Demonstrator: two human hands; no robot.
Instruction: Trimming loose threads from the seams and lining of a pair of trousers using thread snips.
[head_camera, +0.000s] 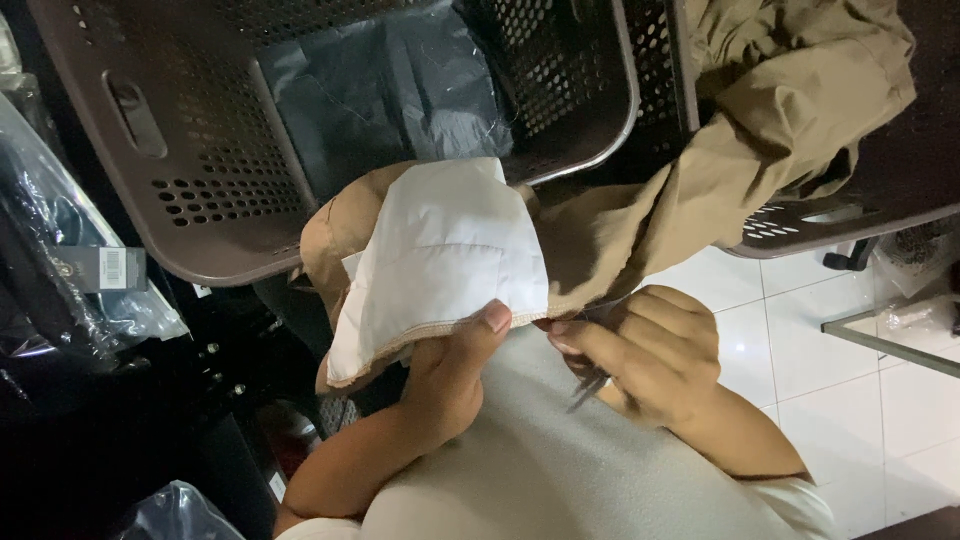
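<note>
Now the left hand pinches the white pocket lining by its near hem; the right hand, just right, grips small snips at that hem, running left-right.

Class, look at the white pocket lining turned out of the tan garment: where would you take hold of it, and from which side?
Grip the white pocket lining at its stitched lower edge, coming from below, as the left hand does. That hem hangs free toward the person, while the upper part is joined to the tan garment.
</note>
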